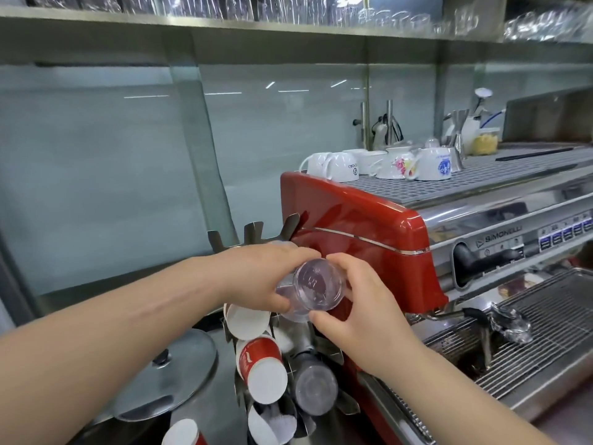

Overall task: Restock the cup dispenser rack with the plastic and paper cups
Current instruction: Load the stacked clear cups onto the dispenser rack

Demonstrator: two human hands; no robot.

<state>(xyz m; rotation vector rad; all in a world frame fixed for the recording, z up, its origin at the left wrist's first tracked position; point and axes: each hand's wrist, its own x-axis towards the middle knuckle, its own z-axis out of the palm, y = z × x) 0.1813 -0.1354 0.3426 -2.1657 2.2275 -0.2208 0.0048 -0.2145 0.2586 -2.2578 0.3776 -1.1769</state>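
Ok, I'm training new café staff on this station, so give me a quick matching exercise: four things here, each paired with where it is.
Things:
1. clear plastic cups
2. white mugs
3. red paper cups
4. metal lid

Places:
A. on top of the espresso machine
B. lower left, beside the rack
C. held in both hands
D. in the rack, below the hands

Pairs: 1-C, 2-A, 3-D, 4-B

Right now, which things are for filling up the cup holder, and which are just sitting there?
For the job:
clear plastic cups, held by left hand and right hand
cup rack
red paper cups

Just sitting there:
red coffee machine
white mugs on top of it
pot lid
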